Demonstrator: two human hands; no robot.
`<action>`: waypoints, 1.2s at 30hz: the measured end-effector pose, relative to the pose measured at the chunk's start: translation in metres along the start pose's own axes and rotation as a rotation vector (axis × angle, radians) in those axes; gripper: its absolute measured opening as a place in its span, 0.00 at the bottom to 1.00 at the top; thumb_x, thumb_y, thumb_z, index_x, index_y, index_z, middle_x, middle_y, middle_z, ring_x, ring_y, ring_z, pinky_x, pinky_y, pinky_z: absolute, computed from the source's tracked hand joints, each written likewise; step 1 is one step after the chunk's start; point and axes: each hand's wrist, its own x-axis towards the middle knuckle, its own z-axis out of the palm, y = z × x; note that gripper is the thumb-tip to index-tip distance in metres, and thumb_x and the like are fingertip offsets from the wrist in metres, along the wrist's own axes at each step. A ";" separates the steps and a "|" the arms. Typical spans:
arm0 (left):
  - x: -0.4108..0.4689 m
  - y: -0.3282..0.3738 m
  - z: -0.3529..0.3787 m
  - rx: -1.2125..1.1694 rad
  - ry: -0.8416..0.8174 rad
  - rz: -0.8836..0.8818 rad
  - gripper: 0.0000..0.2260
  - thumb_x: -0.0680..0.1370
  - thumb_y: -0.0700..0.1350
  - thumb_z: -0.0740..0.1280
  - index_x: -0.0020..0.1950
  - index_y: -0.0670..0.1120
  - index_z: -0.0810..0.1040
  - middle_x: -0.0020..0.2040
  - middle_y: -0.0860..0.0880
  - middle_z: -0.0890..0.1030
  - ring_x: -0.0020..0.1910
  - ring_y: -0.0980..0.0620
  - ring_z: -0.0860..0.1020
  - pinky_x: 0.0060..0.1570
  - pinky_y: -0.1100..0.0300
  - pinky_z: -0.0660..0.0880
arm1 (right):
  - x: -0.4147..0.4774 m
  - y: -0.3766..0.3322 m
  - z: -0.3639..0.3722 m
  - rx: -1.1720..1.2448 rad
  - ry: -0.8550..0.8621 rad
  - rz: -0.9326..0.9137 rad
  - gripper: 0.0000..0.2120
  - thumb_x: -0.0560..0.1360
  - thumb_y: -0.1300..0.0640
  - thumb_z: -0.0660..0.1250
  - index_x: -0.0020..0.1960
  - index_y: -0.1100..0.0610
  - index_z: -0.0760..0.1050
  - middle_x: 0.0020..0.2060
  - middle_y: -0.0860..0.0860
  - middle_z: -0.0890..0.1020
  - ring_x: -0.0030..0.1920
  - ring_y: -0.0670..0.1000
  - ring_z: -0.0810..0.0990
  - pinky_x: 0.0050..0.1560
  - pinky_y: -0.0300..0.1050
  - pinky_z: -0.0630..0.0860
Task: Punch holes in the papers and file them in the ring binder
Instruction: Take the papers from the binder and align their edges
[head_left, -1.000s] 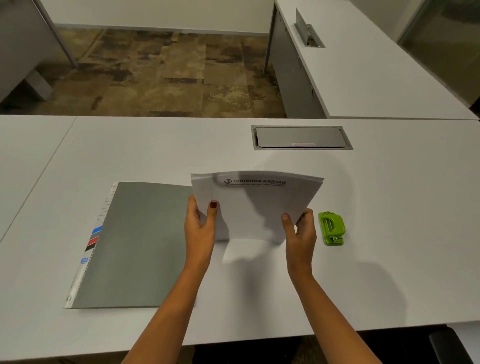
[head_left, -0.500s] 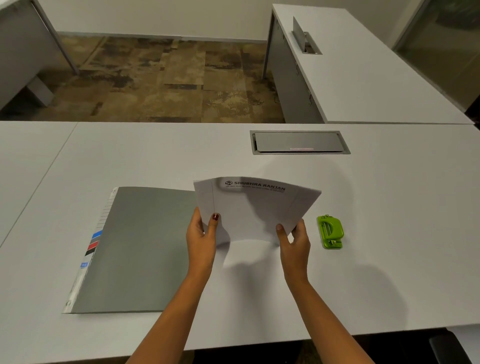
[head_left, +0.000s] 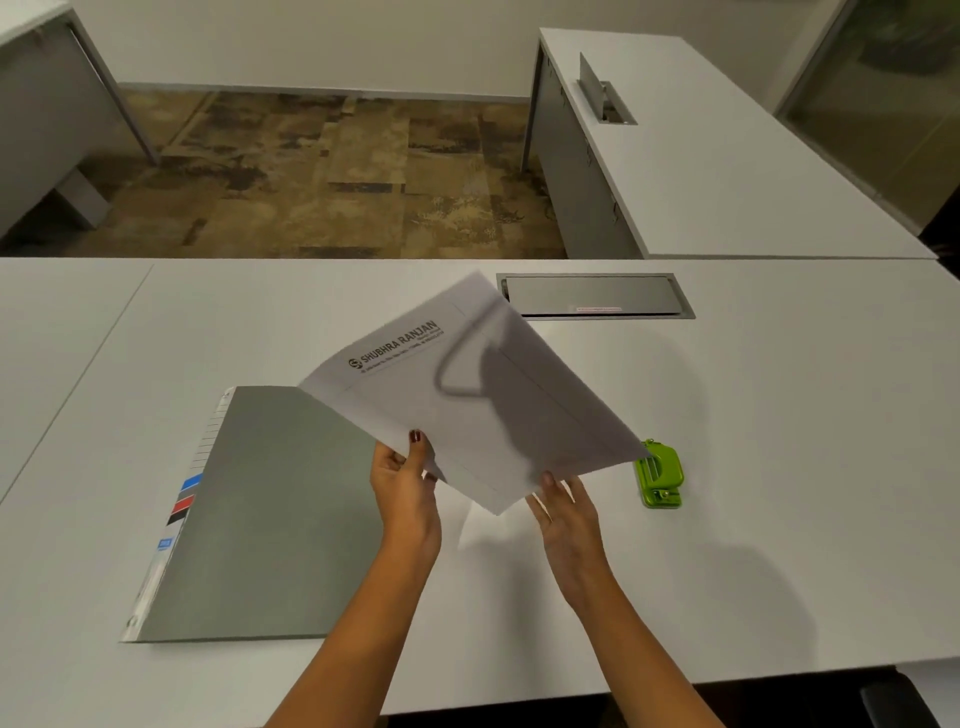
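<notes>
Head view: left hand (head_left: 402, 478) and right hand (head_left: 563, 512) are pinching the papers (head_left: 467, 405). The punch (head_left: 658, 475) is waiting at three o'clock, binder (head_left: 270, 509) at nine; nothing looks punched yet.

Free desktop (head_left: 810, 441) right of green hole punch (head_left: 658, 475); binder (head_left: 260, 519), held papers (head_left: 467, 410) left.

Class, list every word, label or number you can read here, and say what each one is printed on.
"SHUBHRA RANJAN": header of the papers.
Small lines under that header: too small to read.
On the binder edge, a blue label: too blurred to read.
On the desk hatch, a strip: unreadable.
</notes>
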 end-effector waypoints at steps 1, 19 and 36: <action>-0.002 -0.001 -0.001 -0.018 -0.003 -0.034 0.06 0.79 0.38 0.63 0.46 0.49 0.75 0.40 0.51 0.77 0.43 0.52 0.76 0.51 0.52 0.75 | 0.000 -0.003 0.001 -0.003 -0.041 -0.034 0.25 0.74 0.58 0.68 0.69 0.56 0.66 0.54 0.49 0.81 0.56 0.50 0.79 0.66 0.49 0.70; 0.034 0.038 -0.073 0.566 -0.293 0.214 0.14 0.78 0.43 0.64 0.64 0.47 0.73 0.55 0.48 0.82 0.52 0.51 0.82 0.46 0.62 0.79 | 0.008 -0.067 -0.032 -0.474 0.063 -0.472 0.05 0.75 0.66 0.65 0.50 0.64 0.76 0.35 0.37 0.82 0.40 0.38 0.80 0.44 0.30 0.76; 0.019 -0.003 -0.056 0.474 -0.193 0.205 0.10 0.78 0.38 0.63 0.59 0.45 0.76 0.50 0.53 0.81 0.44 0.62 0.81 0.43 0.67 0.77 | 0.010 -0.034 -0.038 -0.344 0.160 -0.341 0.14 0.74 0.65 0.67 0.57 0.53 0.75 0.48 0.46 0.82 0.47 0.41 0.81 0.44 0.31 0.76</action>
